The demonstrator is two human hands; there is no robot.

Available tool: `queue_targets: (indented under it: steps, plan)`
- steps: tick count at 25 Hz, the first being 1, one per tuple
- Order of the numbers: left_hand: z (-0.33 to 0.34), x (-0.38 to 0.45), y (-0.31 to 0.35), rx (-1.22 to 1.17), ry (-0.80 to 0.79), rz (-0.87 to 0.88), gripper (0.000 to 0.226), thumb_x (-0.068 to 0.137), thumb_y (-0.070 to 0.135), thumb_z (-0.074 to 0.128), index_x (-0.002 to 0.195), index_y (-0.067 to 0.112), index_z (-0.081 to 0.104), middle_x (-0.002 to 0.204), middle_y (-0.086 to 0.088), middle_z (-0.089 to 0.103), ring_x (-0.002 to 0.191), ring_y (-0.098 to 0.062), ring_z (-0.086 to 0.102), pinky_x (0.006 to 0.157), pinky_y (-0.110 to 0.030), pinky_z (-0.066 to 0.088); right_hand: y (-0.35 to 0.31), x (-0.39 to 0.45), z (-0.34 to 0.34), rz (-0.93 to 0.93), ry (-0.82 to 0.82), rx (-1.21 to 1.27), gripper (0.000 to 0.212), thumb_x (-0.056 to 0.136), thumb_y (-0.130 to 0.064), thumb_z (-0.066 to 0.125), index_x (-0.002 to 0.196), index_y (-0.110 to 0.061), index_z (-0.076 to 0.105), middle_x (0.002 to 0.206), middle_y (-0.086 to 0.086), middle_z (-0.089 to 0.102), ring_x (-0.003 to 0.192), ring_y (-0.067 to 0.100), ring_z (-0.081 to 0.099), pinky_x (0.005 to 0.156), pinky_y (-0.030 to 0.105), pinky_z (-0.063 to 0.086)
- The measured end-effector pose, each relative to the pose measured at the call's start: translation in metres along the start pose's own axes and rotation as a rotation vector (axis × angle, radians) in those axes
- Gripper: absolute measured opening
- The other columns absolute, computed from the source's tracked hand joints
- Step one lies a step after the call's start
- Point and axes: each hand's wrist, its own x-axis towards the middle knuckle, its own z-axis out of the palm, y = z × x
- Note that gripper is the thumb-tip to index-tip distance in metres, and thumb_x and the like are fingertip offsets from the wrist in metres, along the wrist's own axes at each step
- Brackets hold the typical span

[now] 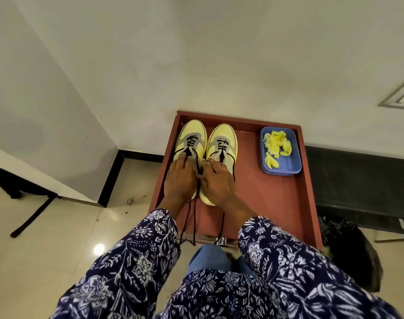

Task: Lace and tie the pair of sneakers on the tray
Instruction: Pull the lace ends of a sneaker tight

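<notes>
Lacing in hand: left hand (180, 178) and right hand (216, 180), grips clamped on the black lace (197, 166) of the left sneaker (191, 139), beside the right sneaker (223, 143) on the tray (277, 203); next, probably threading the upper eyelets.

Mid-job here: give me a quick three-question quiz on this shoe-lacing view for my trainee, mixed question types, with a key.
1. True or false: both sneakers stand side by side on the red tray, toes pointing away from the person.
2. Multiple choice: the blue container at the tray's far right holds A) black laces, B) crumpled yellow pieces, C) nothing.
3. Fill in: the loose black lace ends trail toward the tray's ____ edge.

Key:
1. True. The left sneaker and right sneaker sit together, with the left hand and right hand over their lacing.
2. B.
3. Near.
</notes>
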Motion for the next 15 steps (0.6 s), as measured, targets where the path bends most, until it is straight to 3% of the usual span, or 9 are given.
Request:
queue_targets:
  steps: [4,7,10,15]
  plan:
    - [-0.008,-0.005,-0.006,-0.176,0.047,-0.072,0.045,0.094,0.020,0.042,0.133,-0.002,0.037,0.140,-0.022,0.036,0.132,-0.035,0.033,0.109,-0.043,0.031,-0.011,-0.001,-0.002,-0.060,-0.107,-0.061,0.051,0.094,-0.028,0.043,0.143,-0.022,0.030,0.151,0.010,0.027,0.139,0.031,0.022,0.115,0.040,0.018]
    - [-0.007,-0.003,-0.013,-0.337,0.096,-0.241,0.033,0.092,0.018,0.046,0.117,-0.002,0.048,0.119,-0.022,0.054,0.107,-0.036,0.053,0.084,-0.036,0.046,-0.018,-0.003,0.006,-0.072,-0.160,-0.107,0.050,0.093,-0.032,0.046,0.141,-0.027,0.033,0.147,0.009,0.031,0.136,0.031,0.024,0.116,0.042,0.012]
    - [-0.013,0.004,-0.017,-0.458,0.073,-0.477,0.023,0.088,0.014,0.052,0.098,-0.005,0.060,0.095,-0.020,0.063,0.092,-0.032,0.060,0.060,-0.024,0.032,-0.024,-0.001,0.011,-0.053,-0.137,-0.103,0.045,0.094,-0.031,0.043,0.138,-0.028,0.037,0.139,0.008,0.040,0.134,0.029,0.030,0.117,0.044,0.006]
    - [-0.023,0.010,-0.016,-0.419,0.059,-0.508,0.023,0.084,0.010,0.054,0.080,-0.010,0.065,0.084,-0.026,0.065,0.083,-0.036,0.062,0.051,-0.024,0.028,-0.028,0.008,0.011,-0.053,-0.115,-0.158,0.031,0.095,-0.029,0.041,0.125,-0.027,0.050,0.128,0.009,0.049,0.129,0.030,0.037,0.117,0.045,0.000]
